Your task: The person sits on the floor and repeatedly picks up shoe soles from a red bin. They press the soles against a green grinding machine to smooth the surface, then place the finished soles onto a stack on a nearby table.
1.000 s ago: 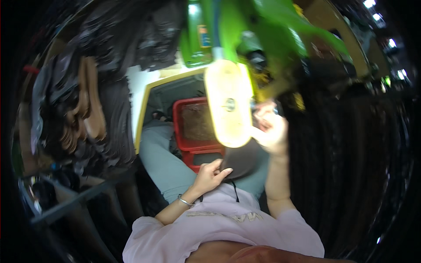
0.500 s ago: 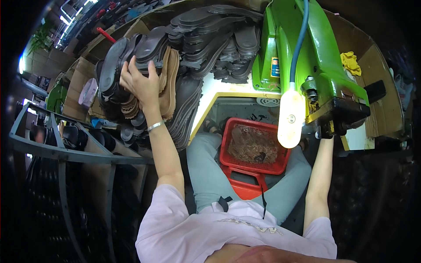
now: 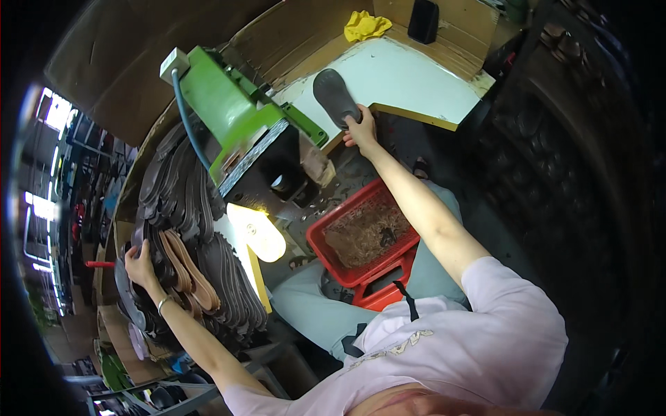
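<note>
In the head view, the right hand [image 3: 362,132] had a dark grey sole [image 3: 333,91] pinched at its nearer, narrower end, thumb above and fingers beneath. The rest of the sole reached out beyond that hand, over the edge of the white tabletop [image 3: 411,78]; whether it touched the surface could not be told. Holding it by one end probably kept the broad part clear of the fingers.

The left hand [image 3: 142,268] was far off to the left, its fingers parted against the outer side of the piled dark soles [image 3: 170,187]; whether they gripped one could not be told. Tan soles [image 3: 186,267] stood just right of that hand. The soles lay overlapped on edge, perhaps so that single ones could be picked out by touch.

Left of the right hand, between the two hands, stood the green machine [image 3: 225,104], and below its head a lit lamp [image 3: 258,232], likely set there to brighten the working spot. Below the right hand, between the knees, sat a red bin [image 3: 328,263] holding brownish shavings [image 3: 364,232], presumably placed low to catch scraps. A yellow cloth [image 3: 366,26] lay well beyond the right hand.
</note>
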Motion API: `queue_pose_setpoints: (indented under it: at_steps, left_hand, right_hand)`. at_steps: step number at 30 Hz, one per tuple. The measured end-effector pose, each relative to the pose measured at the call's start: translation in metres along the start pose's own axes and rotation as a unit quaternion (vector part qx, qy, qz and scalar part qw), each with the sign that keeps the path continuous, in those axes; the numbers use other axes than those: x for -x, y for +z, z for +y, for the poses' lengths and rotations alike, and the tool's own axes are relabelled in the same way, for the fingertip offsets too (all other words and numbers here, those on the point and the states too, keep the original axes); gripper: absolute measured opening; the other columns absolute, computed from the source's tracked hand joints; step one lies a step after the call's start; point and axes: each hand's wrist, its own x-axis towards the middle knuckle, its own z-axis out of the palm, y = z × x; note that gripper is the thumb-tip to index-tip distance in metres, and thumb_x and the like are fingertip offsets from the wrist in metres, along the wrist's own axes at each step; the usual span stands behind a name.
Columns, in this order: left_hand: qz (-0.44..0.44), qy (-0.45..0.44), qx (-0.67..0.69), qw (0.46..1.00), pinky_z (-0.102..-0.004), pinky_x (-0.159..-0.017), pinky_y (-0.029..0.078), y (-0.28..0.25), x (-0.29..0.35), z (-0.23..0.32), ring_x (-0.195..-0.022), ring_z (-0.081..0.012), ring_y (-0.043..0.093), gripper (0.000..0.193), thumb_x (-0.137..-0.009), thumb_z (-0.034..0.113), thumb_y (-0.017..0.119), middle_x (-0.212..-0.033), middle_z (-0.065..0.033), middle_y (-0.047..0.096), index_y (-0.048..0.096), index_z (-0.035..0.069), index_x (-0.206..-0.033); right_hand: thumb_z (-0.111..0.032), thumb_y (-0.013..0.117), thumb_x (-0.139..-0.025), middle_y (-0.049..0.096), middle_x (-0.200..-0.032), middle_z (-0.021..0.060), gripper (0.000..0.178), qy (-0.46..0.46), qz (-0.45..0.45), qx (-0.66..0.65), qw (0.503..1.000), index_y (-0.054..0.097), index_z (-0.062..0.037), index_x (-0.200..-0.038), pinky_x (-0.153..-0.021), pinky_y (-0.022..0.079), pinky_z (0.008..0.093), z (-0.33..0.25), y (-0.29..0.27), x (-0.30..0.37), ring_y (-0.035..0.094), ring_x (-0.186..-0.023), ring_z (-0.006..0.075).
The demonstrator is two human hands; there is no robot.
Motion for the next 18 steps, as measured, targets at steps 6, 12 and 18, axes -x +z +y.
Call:
queue_pose_setpoints:
  at_steps: [6, 12, 18]
  left_hand:
    - [0.051, -0.003, 0.329, 0.943, -0.0309, -0.091, 0.043, -0.109, 0.060, 0.032, -0.098, -0.0219, 0.058, 0.046, -0.076, 0.015, 0.077, -0.106, -0.0110, 0.061, 0.057, -0.002, -0.114]
    - [-0.199, 0.157, 0.386, 0.887, -0.0361, -0.090, 0.044, -0.152, 0.249, 0.123, -0.097, -0.0253, 0.059, 0.056, -0.051, 0.019, 0.080, -0.105, -0.0145, 0.063, 0.059, 0.002, -0.100]
    - [-0.402, -0.073, 0.714, 0.569, -0.0425, -0.100, 0.041, -0.032, 0.345, 0.168, -0.113, -0.0317, 0.054, 0.072, -0.065, 0.028, 0.078, -0.122, -0.0214, 0.053, 0.047, -0.004, -0.121]
  right_hand:
    - [-0.048, 0.067, -0.077, 0.055, -0.114, 0.0269, 0.088, -0.168, 0.119, 0.282, 0.937, 0.026, -0.0059, -0.142, -0.086, 0.049, 0.0451, -0.004, -0.023, 0.008, 0.059, -0.101, 0.0375]
    - [-0.031, 0.066, -0.087, 0.054, -0.119, 0.0156, 0.072, 0.191, -0.411, -0.127, 0.882, 0.029, -0.0022, -0.142, -0.079, 0.052, 0.0323, 0.014, -0.078, 0.195, 0.060, -0.101, 0.0223]
    - [0.001, 0.068, -0.076, 0.056, -0.120, 0.0147, 0.064, 0.312, -0.294, -0.111, 0.897, 0.039, 0.0051, -0.133, -0.092, 0.047, 0.0339, 0.023, -0.176, 0.260, 0.057, -0.108, 0.0223]
